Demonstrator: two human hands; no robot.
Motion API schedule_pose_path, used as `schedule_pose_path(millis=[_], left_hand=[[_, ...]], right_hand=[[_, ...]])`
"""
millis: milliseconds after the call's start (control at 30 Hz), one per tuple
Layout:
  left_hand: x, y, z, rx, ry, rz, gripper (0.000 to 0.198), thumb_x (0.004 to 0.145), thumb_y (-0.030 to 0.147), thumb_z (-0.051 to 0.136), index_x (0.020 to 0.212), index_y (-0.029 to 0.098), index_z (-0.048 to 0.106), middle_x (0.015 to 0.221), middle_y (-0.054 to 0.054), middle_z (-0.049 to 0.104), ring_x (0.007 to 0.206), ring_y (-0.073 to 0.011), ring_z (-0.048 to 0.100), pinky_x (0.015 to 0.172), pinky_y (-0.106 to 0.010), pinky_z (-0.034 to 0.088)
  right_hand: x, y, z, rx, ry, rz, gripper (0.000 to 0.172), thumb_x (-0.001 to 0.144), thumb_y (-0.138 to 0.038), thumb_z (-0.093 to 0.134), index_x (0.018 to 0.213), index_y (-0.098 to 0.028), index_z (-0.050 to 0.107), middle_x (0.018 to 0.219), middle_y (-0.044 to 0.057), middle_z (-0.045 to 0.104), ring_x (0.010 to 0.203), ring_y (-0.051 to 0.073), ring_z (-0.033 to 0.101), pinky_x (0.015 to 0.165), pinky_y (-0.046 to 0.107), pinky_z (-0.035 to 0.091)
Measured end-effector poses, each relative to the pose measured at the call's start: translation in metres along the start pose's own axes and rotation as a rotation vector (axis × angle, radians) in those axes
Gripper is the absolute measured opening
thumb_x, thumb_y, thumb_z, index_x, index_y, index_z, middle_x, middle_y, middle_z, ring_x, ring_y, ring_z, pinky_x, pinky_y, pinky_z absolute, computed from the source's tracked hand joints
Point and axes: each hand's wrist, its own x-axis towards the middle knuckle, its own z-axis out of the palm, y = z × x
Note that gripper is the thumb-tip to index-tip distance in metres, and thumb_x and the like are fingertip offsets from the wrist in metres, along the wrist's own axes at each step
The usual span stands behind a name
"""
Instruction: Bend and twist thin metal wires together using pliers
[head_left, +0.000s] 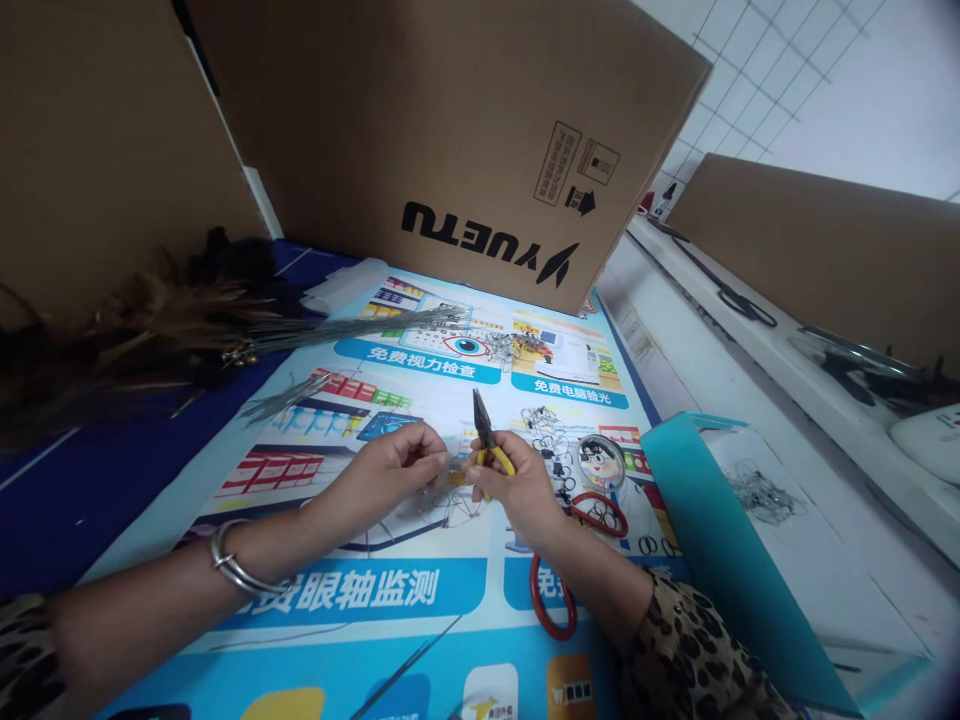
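Note:
Needle-nose pliers (482, 417) with dark jaws and yellow handles stand tip-up in my right hand (525, 485), fingers wrapped round the handles. To their left, my left hand (405, 462) is closed in a pinch; whatever sits between thumb and forefinger is too small to name. Below and between the two hands lies a small yellowish piece (456, 479) beside fine thin wires (457, 510). Red-handled scissors (553, 610) are partly covered by my right forearm. Small black rings and wire bits (551, 435) are scattered right of the pliers.
A round tin (600, 462) with a cartoon picture lies on the right. Bundles of thin wire (360, 325) and brown feathers (172, 310) are at the left. A large cardboard box (450, 130) stands behind the printed table mat (420, 400). An open teal-edged box (742, 560) holds tangled wire.

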Motion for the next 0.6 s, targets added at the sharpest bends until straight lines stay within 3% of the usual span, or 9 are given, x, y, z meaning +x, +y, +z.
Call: schedule_pose_path(millis=[600], left_hand=[[-0.006, 0.006, 0.003, 0.186, 0.173, -0.035, 0.009, 0.075, 0.026, 0.056, 0.07, 0.02, 0.052, 0.056, 0.005, 0.055, 0.052, -0.0136, 0.049, 0.049, -0.022, 0.036]], right_hand=[[-0.001, -0.001, 0.001, -0.036, -0.026, -0.028, 0.025, 0.068, -0.017, 0.068, 0.093, -0.019, 0.062, 0.079, -0.001, 0.061, 0.058, 0.009, 0.053, 0.051, 0.021, 0.047]])
